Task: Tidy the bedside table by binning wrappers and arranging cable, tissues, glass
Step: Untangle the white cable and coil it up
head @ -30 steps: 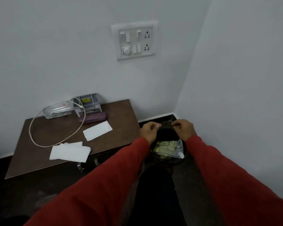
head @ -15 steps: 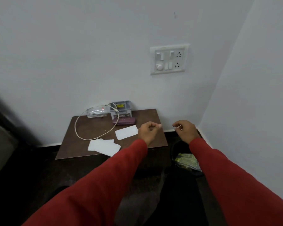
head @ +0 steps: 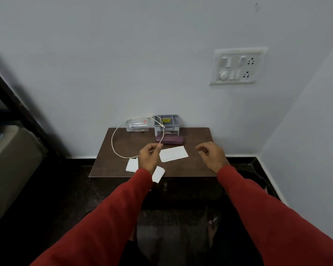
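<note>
The fingers of the left hand [head: 148, 159] and the right hand [head: 211, 154] are loosely curled and hold nothing. A second ago both hands were at the bin on the floor; now they hang over the counter [head: 196, 167], so I judge the wrappers are binned and arranging starts. The cable [head: 113, 144] makes a wide loop left of the left hand. The glass [head: 137, 125] lies on its side by the wall, long axis left to right. Tissues [head: 173, 154] lie flat between the hands.

Bare worktop [head: 198, 164] along the right edge and front right corner, cable [head: 114, 144] loop blocking the back left, glass [head: 137, 125], grey organiser [head: 166, 124] and purple case [head: 169, 140] lining the back edge, tissues [head: 173, 153] mid-worktop and at the front edge.
</note>
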